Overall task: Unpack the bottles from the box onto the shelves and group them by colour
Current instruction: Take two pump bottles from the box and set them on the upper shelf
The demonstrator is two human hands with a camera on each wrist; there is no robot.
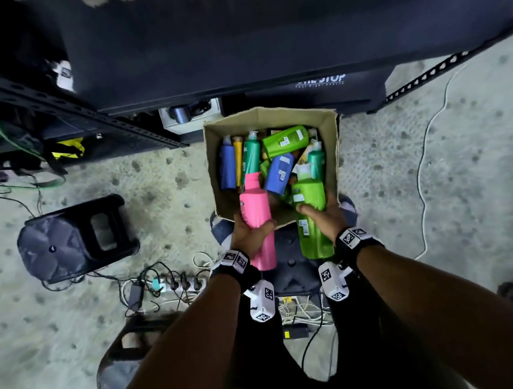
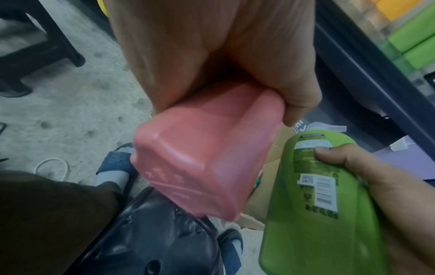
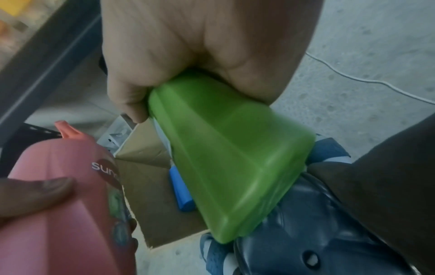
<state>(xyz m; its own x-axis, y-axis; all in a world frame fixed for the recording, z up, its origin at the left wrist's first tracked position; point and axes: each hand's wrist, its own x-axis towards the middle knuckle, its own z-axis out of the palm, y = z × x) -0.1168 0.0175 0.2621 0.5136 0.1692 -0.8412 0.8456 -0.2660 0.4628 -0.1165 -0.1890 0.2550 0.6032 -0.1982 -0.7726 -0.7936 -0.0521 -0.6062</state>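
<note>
From the head view, the left hand point(image 1: 250, 232) grips a pink bottle point(image 1: 257, 222) and the right hand point(image 1: 324, 219) a green bottle point(image 1: 311, 217), both at the near edge of the box point(image 1: 331, 144); their long axes run from the body toward the shelves point(image 1: 235, 41) ahead (caps leading).

The left wrist view shows fingers wrapped round the pink bottle's base end.

The right wrist view shows the same on the green. Neither hand seems nearer the shelves.
</note>
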